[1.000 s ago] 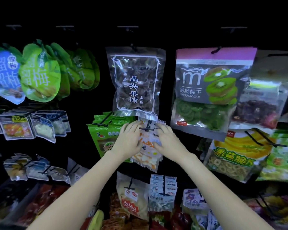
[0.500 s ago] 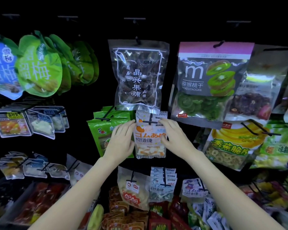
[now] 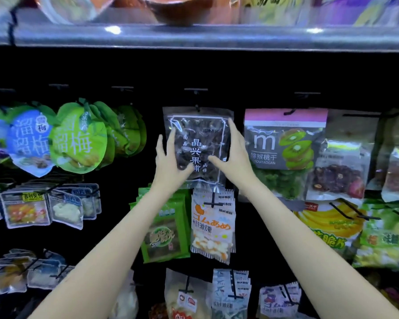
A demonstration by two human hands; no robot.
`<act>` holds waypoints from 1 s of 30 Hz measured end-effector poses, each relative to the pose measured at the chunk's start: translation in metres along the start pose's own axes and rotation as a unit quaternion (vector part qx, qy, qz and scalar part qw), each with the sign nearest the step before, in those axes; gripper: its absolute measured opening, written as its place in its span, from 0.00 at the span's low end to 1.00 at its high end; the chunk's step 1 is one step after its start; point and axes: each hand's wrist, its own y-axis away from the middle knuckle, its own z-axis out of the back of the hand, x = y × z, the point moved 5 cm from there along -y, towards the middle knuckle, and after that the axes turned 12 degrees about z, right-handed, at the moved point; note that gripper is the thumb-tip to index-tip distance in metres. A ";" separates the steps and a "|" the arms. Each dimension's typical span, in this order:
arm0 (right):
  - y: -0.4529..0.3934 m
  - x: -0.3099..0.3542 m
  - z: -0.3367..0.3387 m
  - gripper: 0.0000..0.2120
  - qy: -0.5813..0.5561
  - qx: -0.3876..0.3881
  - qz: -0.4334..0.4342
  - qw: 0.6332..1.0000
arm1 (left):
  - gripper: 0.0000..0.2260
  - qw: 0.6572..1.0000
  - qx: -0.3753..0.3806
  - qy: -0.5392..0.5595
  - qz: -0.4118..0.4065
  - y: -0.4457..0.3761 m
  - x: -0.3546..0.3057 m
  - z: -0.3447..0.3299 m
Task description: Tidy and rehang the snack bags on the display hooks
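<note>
Between left hand point(image 3: 171, 164) and right hand point(image 3: 234, 157), hanging clear snack bag point(image 3: 199, 134).

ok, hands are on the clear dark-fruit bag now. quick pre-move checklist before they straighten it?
1. Clear bag on its hook: ok, hanging from the top hole.
2. Left hand contact: ok, fingers spread along the bag's left edge, thumb on its front.
3. Right hand contact: ok, fingers up the right edge, thumb on the front.
4. Firm grip: cannot tell; fingers look straight, not curled.
5. Kiwi bag clearance: not ok, it hangs close beside the right hand.
6. Orange-print candy bag below: ok, hanging on its own hook.
</note>
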 end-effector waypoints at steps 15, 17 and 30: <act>-0.007 0.001 -0.009 0.42 0.080 0.004 -0.003 0.997 | 0.40 0.999 -0.002 -0.032 0.010 -0.007 -0.007 0.009; 0.003 0.003 -0.001 0.39 0.102 0.004 0.018 0.995 | 0.33 0.995 -0.078 -0.067 -0.012 -0.001 -0.008 0.013; 0.027 -0.040 0.154 0.25 0.260 -0.270 0.060 0.925 | 0.21 0.956 -0.071 -0.078 -0.273 0.017 -0.104 -0.062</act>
